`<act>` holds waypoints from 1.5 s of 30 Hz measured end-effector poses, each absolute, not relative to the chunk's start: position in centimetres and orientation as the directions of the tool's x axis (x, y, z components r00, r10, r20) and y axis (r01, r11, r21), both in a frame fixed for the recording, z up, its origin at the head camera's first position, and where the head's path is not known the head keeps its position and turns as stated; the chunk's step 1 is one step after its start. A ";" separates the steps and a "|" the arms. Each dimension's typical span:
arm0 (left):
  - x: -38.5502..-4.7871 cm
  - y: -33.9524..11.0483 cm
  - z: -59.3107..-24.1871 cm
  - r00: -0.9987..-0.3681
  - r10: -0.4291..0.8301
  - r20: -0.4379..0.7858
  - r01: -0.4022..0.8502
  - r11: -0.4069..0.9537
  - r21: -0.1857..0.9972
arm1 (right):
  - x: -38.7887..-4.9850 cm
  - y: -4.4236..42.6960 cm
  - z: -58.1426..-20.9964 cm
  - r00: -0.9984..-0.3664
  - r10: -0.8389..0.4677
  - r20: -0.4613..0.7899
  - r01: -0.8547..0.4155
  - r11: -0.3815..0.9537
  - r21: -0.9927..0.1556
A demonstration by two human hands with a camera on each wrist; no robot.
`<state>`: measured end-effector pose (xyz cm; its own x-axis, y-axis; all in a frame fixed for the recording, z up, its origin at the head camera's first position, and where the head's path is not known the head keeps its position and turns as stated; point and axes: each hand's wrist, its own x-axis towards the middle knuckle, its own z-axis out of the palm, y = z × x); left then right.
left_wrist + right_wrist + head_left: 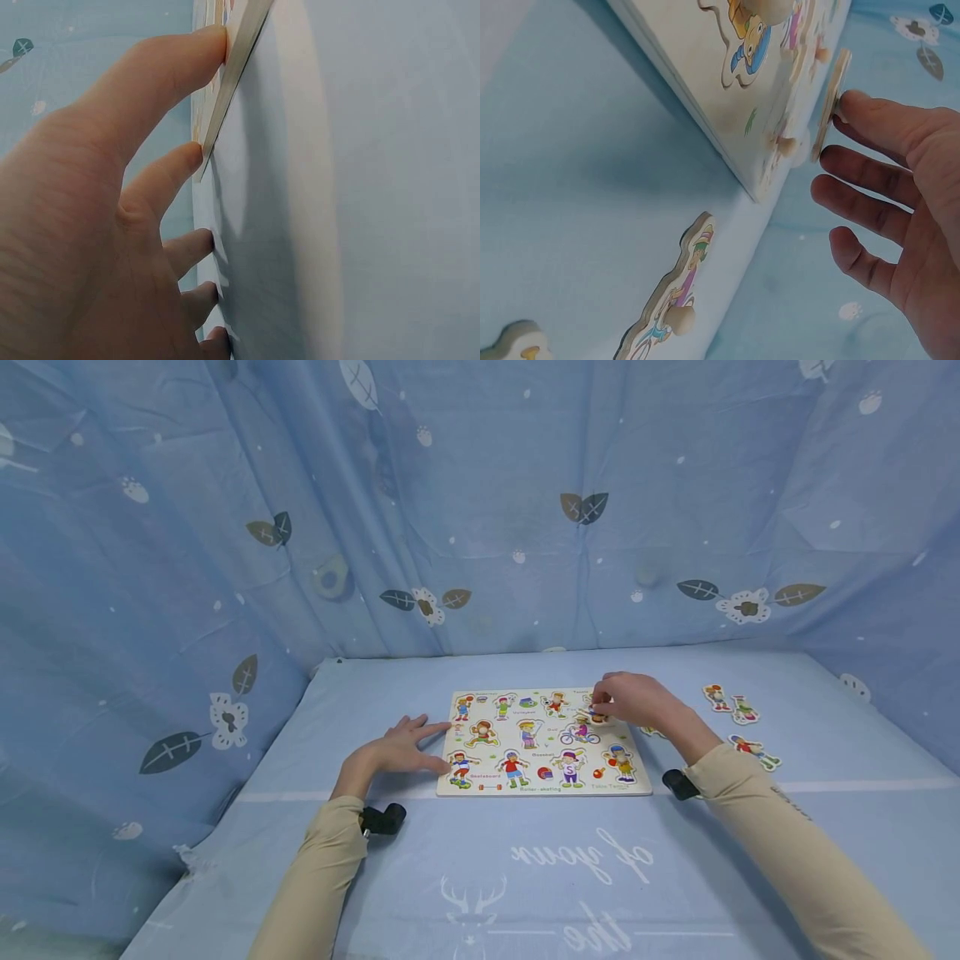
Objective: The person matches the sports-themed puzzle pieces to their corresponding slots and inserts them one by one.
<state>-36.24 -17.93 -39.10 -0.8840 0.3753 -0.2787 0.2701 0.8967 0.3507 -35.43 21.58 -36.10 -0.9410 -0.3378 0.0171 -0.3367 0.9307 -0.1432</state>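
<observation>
Right of centre, your right hand (636, 697) pinches a wooden puzzle piece (829, 105) over the sports puzzle board (489, 762), whose left edge your left hand (397, 749) touches, fingers spread.

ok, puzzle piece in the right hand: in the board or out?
Out: the right wrist view shows a gap between the piece and the board.

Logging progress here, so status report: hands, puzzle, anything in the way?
Left hand touching left edge of board. Right hand pinching a puzzle piece near its far right corner. Loose pieces to the right; nothing seems in the way.
</observation>
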 end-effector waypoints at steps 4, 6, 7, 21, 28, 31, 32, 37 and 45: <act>-36.3 -17.9 -39.1 -0.885 0.372 -0.278 0.267 0.897 0.352 | -35.6 21.4 -36.2 -0.943 -0.333 0.015 -0.331 0.930 -0.160; -36.3 -17.9 -39.1 -0.886 0.371 -0.280 0.266 0.898 0.350 | -35.6 21.3 -36.2 -0.946 -0.324 0.007 -0.320 0.932 -0.172; -36.3 -17.9 -39.1 -0.885 0.372 -0.280 0.265 0.898 0.352 | -35.5 21.3 -36.2 -0.948 -0.318 0.003 -0.313 0.933 -0.177; -36.3 -18.0 -39.2 -0.882 0.376 -0.284 0.269 0.897 0.351 | -35.6 20.7 -36.7 -0.949 -0.314 0.009 -0.311 0.934 -0.174; -36.3 -18.0 -39.2 -0.881 0.380 -0.281 0.274 0.895 0.352 | -35.1 20.3 -36.7 -0.945 -0.326 0.009 -0.323 0.931 -0.169; -36.4 -18.0 -39.2 -0.881 0.382 -0.278 0.276 0.893 0.355 | -35.0 20.0 -36.8 -0.940 -0.341 0.005 -0.338 0.928 -0.158; -36.4 -18.0 -39.3 -0.881 0.383 -0.277 0.276 0.893 0.354 | -35.0 19.9 -36.8 -0.939 -0.345 0.004 -0.342 0.927 -0.155; -36.3 -18.0 -39.2 -0.881 0.381 -0.281 0.270 0.892 0.361 | -34.9 19.3 -37.0 -0.932 -0.361 -0.005 -0.357 0.923 -0.144; -35.9 -17.9 -38.7 -0.878 0.384 -0.285 0.269 0.890 0.368 | -34.8 18.2 -37.2 -0.920 -0.391 0.021 -0.390 0.912 -0.130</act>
